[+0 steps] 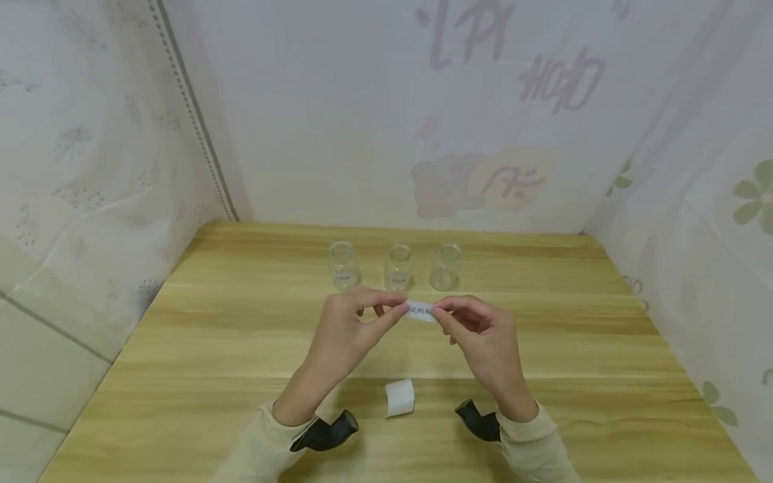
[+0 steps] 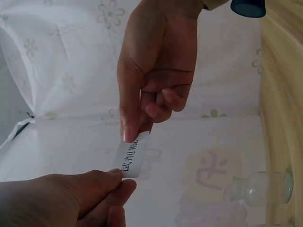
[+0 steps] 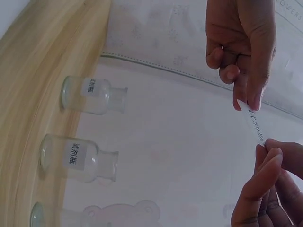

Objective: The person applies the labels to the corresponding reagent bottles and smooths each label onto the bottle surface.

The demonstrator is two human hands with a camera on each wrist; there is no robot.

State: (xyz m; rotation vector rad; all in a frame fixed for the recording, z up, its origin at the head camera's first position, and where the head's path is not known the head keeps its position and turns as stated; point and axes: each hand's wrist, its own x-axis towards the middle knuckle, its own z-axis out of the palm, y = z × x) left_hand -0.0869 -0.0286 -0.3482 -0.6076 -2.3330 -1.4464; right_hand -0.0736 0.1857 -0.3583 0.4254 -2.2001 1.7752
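A small white label [image 1: 421, 310] with black handwritten characters is stretched between both hands above the table. My left hand [image 1: 348, 333] pinches its left end between thumb and forefinger. Its right end is pinched the same way by my right hand [image 1: 485, 337]. Beyond the hands stand three clear glass bottles in a row. The left bottle [image 1: 342, 261] and the middle bottle [image 1: 398, 263] each bear a white label with similar writing. No label shows on the right bottle [image 1: 445, 267].
A curled piece of white paper [image 1: 400, 398] lies on the wooden table [image 1: 199, 376] between the forearms. Black curved wrist mounts [image 1: 329, 433] stick out at both sleeves. Patterned cloth [image 1: 338, 121] hangs behind the table and along both sides.
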